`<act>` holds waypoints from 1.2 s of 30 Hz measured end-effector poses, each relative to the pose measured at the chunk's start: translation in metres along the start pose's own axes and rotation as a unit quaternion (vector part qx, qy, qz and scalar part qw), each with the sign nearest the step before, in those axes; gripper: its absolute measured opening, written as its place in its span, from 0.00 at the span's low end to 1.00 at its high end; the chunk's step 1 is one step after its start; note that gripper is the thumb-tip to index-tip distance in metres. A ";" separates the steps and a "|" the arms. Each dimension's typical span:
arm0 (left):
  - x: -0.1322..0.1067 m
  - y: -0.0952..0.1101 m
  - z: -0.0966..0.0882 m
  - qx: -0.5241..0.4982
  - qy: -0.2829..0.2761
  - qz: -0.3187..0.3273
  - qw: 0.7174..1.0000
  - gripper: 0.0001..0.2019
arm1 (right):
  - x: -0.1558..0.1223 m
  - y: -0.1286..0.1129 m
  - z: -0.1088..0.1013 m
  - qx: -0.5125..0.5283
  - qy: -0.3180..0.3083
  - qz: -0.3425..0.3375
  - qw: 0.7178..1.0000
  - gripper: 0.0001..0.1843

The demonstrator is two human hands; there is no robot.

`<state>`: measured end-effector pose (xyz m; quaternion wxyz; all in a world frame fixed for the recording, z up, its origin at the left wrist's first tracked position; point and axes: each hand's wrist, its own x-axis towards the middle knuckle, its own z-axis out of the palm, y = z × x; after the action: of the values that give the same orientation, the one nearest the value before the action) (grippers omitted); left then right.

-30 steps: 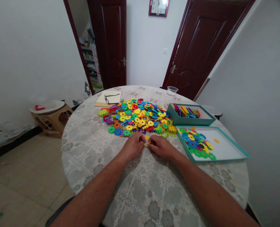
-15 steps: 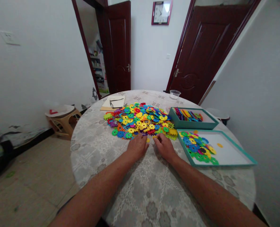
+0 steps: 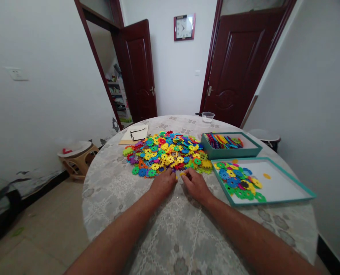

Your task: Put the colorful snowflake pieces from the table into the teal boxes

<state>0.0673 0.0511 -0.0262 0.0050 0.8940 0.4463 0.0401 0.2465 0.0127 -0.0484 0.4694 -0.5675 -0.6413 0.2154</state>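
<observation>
A heap of colourful plastic gear-shaped pieces (image 3: 164, 156) lies on the table, just beyond both hands. My left hand (image 3: 164, 183) is closed at the heap's near edge, back of the hand up, with a bit of yellow piece (image 3: 176, 177) showing at its fingertips. Close by on its right, my right hand (image 3: 197, 185) pinches a yellow gear-shaped piece (image 3: 183, 174) between thumb and fingers. A small gap separates the two hands. The fingers mostly hide both pieces, so I cannot tell whether anything is joined to them.
To the right, a shallow green-edged tray (image 3: 287, 172) holds loose gear pieces. Behind it, a green box (image 3: 233, 153) contains rows of stacked pieces. Glasses (image 3: 138, 133) rest on a notepad (image 3: 126, 139) at back left. A clear bowl (image 3: 208, 117) stands near the far edge.
The view has tilted up slightly and shifted, so the table sits lower in the picture. Both hands stay close together at the heap's edge, still closed on yellow pieces.
</observation>
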 end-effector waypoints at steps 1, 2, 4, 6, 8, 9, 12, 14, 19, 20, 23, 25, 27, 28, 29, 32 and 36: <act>0.000 0.001 -0.001 0.005 -0.008 0.005 1.000 0.13 | 0.000 -0.002 -0.001 0.004 0.001 0.001 1.000 0.09; -0.001 0.001 -0.001 0.008 -0.013 0.007 1.000 0.13 | -0.001 -0.003 -0.002 0.010 0.003 0.004 1.000 0.09; -0.001 0.001 -0.001 -0.002 -0.007 -0.008 1.000 0.14 | -0.002 -0.006 -0.004 0.031 0.015 0.016 0.999 0.09; -0.002 0.000 -0.002 -0.048 0.023 -0.046 0.998 0.12 | -0.004 -0.008 -0.007 0.077 0.026 0.042 0.996 0.10; -0.005 0.000 -0.005 -0.118 0.069 -0.094 0.986 0.12 | -0.006 -0.009 -0.008 0.163 0.022 0.111 0.980 0.12; -0.007 0.002 -0.007 -0.149 0.092 -0.112 0.978 0.13 | -0.006 -0.009 -0.008 0.218 0.014 0.160 0.963 0.13; -0.017 0.015 -0.015 -0.198 0.159 -0.111 0.961 0.16 | -0.007 -0.008 -0.007 0.377 -0.024 0.280 0.883 0.15; -0.024 0.029 -0.020 -0.204 0.194 -0.074 0.957 0.15 | -0.007 -0.008 -0.007 0.440 -0.050 0.296 0.846 0.16; -0.029 0.060 -0.027 -0.152 0.170 -0.030 0.973 0.14 | -0.009 -0.012 -0.007 0.519 -0.101 0.292 0.797 0.14; -0.028 0.064 -0.027 -0.146 0.159 -0.032 0.976 0.14 | -0.009 -0.013 -0.007 0.530 -0.105 0.299 0.787 0.14; -0.026 0.071 -0.026 -0.148 0.138 -0.042 0.978 0.11 | -0.011 -0.016 -0.005 0.540 -0.117 0.326 0.767 0.15; -0.025 0.074 -0.025 -0.161 0.138 -0.046 0.976 0.09 | -0.013 -0.016 -0.004 0.536 -0.125 0.336 0.764 0.16; -0.027 0.077 -0.025 -0.177 0.143 -0.039 0.973 0.08 | -0.014 -0.016 -0.004 0.534 -0.119 0.333 0.768 0.15; -0.028 0.078 -0.025 -0.186 0.149 -0.031 0.971 0.08 | -0.014 -0.016 -0.005 0.535 -0.110 0.329 0.770 0.15; -0.030 0.079 -0.026 -0.196 0.158 -0.023 0.968 0.08 | -0.014 -0.016 -0.007 0.537 -0.100 0.324 0.773 0.14; -0.036 0.079 -0.028 -0.223 0.194 -0.011 0.955 0.08 | -0.010 -0.020 -0.021 0.525 -0.090 0.315 0.785 0.16; -0.046 0.070 -0.031 -0.229 0.227 -0.029 0.946 0.07 | 0.005 -0.022 -0.063 0.431 -0.039 0.257 0.864 0.19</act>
<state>0.0936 -0.0286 0.0046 0.1091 0.8227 0.4402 0.3428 0.2887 -0.0050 0.0009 0.5697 -0.4446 -0.3343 0.6050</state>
